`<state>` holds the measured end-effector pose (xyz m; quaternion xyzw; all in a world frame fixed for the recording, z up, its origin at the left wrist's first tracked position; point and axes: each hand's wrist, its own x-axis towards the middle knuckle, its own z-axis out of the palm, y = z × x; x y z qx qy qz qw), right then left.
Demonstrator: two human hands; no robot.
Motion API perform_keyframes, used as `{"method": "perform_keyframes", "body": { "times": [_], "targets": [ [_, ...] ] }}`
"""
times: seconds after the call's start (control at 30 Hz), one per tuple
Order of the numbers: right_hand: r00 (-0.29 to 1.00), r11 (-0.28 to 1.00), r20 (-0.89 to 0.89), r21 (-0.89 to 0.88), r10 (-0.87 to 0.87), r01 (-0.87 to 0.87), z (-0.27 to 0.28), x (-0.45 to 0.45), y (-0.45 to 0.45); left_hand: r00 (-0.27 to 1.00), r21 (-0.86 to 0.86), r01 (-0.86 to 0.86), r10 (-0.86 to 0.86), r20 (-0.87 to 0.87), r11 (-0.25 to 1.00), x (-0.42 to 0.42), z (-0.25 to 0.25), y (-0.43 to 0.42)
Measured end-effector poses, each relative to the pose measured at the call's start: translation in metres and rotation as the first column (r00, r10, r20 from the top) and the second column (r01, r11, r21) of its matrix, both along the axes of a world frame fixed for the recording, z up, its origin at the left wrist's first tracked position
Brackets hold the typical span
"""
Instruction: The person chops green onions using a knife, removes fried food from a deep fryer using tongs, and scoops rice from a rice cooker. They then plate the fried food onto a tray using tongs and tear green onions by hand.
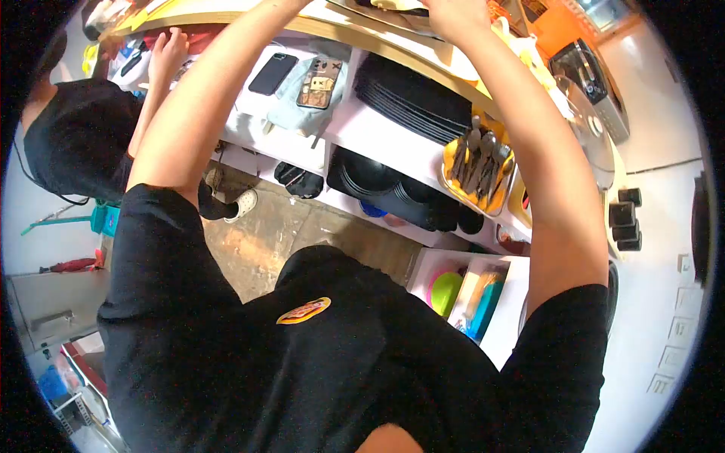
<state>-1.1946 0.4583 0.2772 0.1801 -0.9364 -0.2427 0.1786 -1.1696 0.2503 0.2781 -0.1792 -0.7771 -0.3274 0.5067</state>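
Note:
Both my arms reach up over the wooden counter (340, 41). My left forearm runs off the top edge, so that hand is out of the picture. Only the back of my right hand (459, 21) shows at the top edge; its fingers are cut off, and I cannot tell whether they grip anything. Right by it is a dark flat tray or plate (393, 24) with something pale on it, only partly in view.
Under the counter, shelves hold a black phone (273, 73), a patterned phone case (319, 83), stacked black trays (411, 102) and a yellow-lined basket (451, 175) of cutlery. At left stands another person in black (79, 140), one hand raised by the counter.

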Motion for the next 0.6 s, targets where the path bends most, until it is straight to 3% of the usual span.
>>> {"method": "perform_keyframes", "body": {
  "times": [0.1, 0.17, 0.23, 0.27, 0.3, 0.33, 0.4, 0.43, 0.5, 0.57, 0.6],
  "targets": [
    [0.999, 0.997, -0.024, -0.068, 0.033, -0.035, -0.001, -0.015, -0.006, 0.999, -0.125, -0.027, 0.024, -0.027, 0.992, -0.013, -0.011, 0.002],
    [0.992, 0.979, 0.116, -0.190, -0.056, 0.078, 0.004, -0.018, -0.011, 1.000, -0.178, -0.002, 0.003, 0.004, 0.984, -0.021, -0.021, 0.004],
    [0.976, 0.966, 0.200, -0.224, -0.087, 0.133, 0.003, -0.034, -0.010, 0.964, -0.243, 0.084, -0.141, -0.224, 0.966, -0.031, -0.032, 0.007],
    [0.976, 0.923, 0.210, -0.363, -0.056, 0.131, 0.001, -0.042, -0.007, 0.985, -0.327, -0.033, -0.025, -0.170, 0.944, -0.042, -0.045, 0.004],
    [0.976, 0.859, 0.214, -0.495, -0.023, 0.129, 0.000, -0.047, -0.004, 0.985, -0.330, -0.028, -0.030, -0.169, 0.944, -0.048, -0.052, 0.001],
    [0.976, 0.858, 0.215, -0.497, -0.028, 0.134, 0.001, -0.053, -0.002, 0.965, -0.423, -0.039, -0.076, -0.251, 0.905, -0.054, -0.058, -0.002],
    [0.940, 0.734, 0.331, -0.618, -0.082, 0.282, 0.007, -0.058, 0.003, 0.931, -0.560, -0.102, -0.119, -0.346, 0.822, -0.064, -0.071, -0.006],
    [0.939, 0.731, 0.333, -0.619, -0.090, 0.289, 0.014, -0.055, 0.004, 0.930, -0.561, -0.095, -0.128, -0.344, 0.822, -0.067, -0.076, -0.008],
    [0.926, 0.841, 0.350, -0.451, -0.143, 0.300, 0.031, -0.040, 0.007, 0.958, -0.662, -0.071, -0.133, -0.254, 0.746, -0.072, -0.083, -0.012],
    [0.943, 0.834, 0.295, -0.472, -0.156, 0.285, 0.036, -0.037, 0.013, 0.956, -0.684, -0.029, -0.178, -0.231, 0.729, -0.078, -0.087, -0.014],
    [0.962, 0.881, 0.207, -0.401, -0.178, 0.250, 0.038, -0.039, 0.016, 0.954, -0.705, 0.006, -0.216, -0.209, 0.709, -0.081, -0.089, -0.015]
  ]
}}
